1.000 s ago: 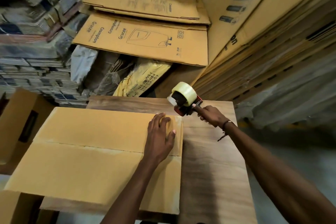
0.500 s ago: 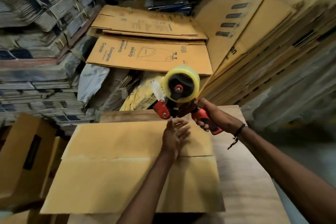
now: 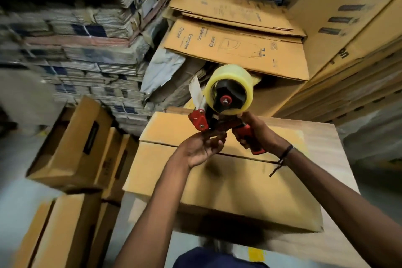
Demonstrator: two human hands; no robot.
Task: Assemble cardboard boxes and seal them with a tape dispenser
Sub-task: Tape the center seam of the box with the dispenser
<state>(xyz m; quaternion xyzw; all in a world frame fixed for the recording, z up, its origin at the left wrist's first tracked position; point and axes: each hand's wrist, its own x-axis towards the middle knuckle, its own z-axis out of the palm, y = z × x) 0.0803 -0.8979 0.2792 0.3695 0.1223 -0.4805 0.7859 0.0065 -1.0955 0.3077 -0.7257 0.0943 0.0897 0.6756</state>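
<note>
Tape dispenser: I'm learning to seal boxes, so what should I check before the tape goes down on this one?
1. Dispenser held firmly: ok, right hand grips its red handle.
2. Tape end found: cannot tell, left hand fingers are at the dispenser's underside, but the end is not clear.
3. Roll loaded: ok, plenty of tape.
4. Box flaps shut: ok, they lie flat with the seam showing.
5. Box held steady: not ok, neither hand touches it.
6. Box supported: ok, it sits on the table.
</note>
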